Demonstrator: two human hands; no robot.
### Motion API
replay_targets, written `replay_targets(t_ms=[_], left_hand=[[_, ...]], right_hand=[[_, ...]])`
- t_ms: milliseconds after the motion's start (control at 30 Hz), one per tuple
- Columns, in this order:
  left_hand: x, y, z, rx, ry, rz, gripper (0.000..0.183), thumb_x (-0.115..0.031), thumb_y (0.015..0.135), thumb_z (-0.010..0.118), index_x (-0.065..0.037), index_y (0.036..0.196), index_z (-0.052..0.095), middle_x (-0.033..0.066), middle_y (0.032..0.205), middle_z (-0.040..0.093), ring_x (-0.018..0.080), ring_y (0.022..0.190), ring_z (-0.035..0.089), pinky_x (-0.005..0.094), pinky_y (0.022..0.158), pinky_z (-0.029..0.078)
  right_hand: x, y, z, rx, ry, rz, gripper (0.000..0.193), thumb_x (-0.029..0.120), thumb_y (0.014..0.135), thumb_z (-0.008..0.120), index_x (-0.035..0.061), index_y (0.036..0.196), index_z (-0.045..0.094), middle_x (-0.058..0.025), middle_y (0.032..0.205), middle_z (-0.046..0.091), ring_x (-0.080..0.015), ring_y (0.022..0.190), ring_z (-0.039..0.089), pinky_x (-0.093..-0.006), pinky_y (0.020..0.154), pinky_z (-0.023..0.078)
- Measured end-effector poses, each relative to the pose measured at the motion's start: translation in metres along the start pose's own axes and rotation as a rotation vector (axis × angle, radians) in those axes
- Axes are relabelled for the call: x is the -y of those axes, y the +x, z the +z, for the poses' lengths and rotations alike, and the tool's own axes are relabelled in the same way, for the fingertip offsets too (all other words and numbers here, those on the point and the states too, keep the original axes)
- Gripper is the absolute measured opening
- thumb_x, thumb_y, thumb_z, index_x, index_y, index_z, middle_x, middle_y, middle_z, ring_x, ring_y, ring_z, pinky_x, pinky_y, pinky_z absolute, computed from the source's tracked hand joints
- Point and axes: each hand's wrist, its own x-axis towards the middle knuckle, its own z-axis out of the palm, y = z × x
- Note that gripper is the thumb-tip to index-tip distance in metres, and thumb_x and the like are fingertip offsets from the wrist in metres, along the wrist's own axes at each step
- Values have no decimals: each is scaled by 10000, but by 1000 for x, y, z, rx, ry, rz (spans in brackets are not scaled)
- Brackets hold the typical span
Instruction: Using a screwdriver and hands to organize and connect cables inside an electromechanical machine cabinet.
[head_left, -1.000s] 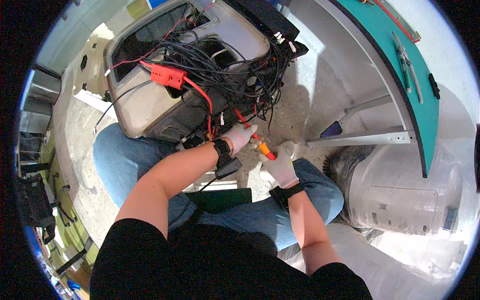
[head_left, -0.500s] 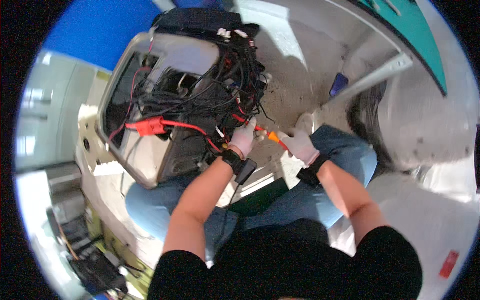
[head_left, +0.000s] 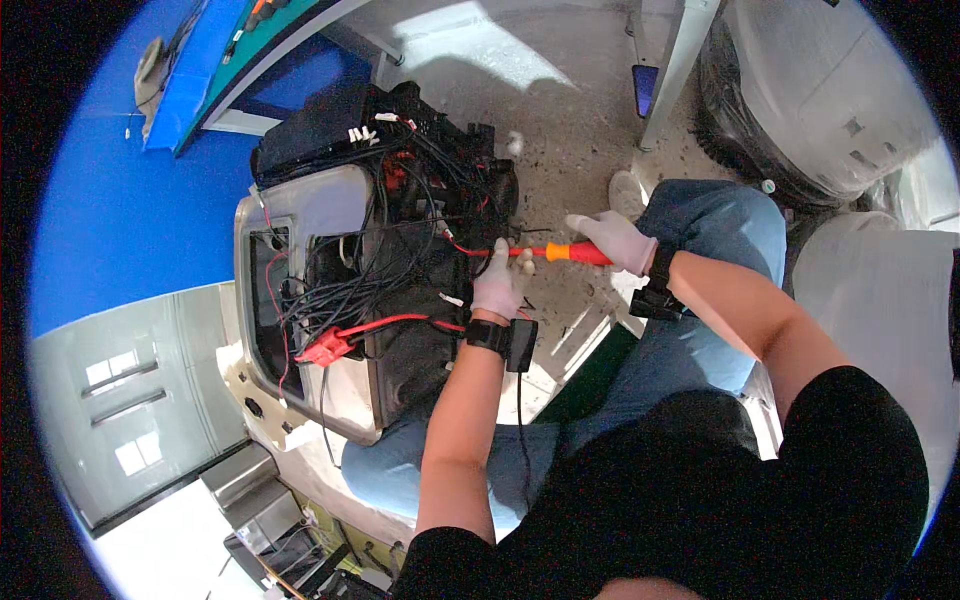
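Note:
In my right hand (head_left: 622, 242) is a screwdriver with a red and orange handle (head_left: 578, 253), its red shaft pointing left. My left hand (head_left: 496, 287), in a pale glove like the right, has its fingers around the shaft's front part, against the dark side of a metal-cased machine (head_left: 352, 405). The screwdriver's tip and what it meets are hidden among the wires. Over the machine's open side spreads a tangle of black cables (head_left: 365, 270). A red plug connector (head_left: 326, 347) on a thick red cable lies on its near part.
A blue phone-like object (head_left: 645, 90) lies on the floor beside a table leg (head_left: 680, 75). Large plastic-wrapped items (head_left: 830, 95) stand at the right. Behind the machine are a green-topped table (head_left: 228, 65) and a blue surface (head_left: 100, 210). My knees flank the work.
The view has turned, so the machine appears more upright and the blue surface larger. The screwdriver now lies nearly level. Both hands still hold it.

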Motion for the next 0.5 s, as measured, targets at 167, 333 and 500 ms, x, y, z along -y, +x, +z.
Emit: replay_targets(t_ms=[167, 333, 500], left_hand=[[-3, -7, 7, -59, -138, -80, 272, -325, 915, 500, -82, 1039, 492, 105, 878, 597, 187, 759, 576, 277, 630, 489], [-1, -2, 1, -24, -142, -59, 258, -301, 925, 485, -77, 1052, 490, 102, 889, 587, 189, 784, 573, 279, 655, 498], [-2, 3, -6, 95, -56, 31, 241, -248, 956, 413, -63, 1104, 457, 115, 945, 548, 188, 861, 551, 269, 696, 490]], right_hand=[[-11, 9, -3, 153, 117, 105, 459, 432, 886, 440, -3, 901, 588, -110, 570, 586, -183, 422, 550, -322, 412, 426], [1, -4, -4, 32, -250, -406, 391, 372, 881, 483, 38, 1078, 538, -117, 648, 616, -182, 489, 576, -320, 468, 444], [11, -20, 4, -221, -141, -458, 346, 335, 838, 541, -3, 890, 599, -114, 707, 606, -189, 624, 587, -320, 626, 467]])
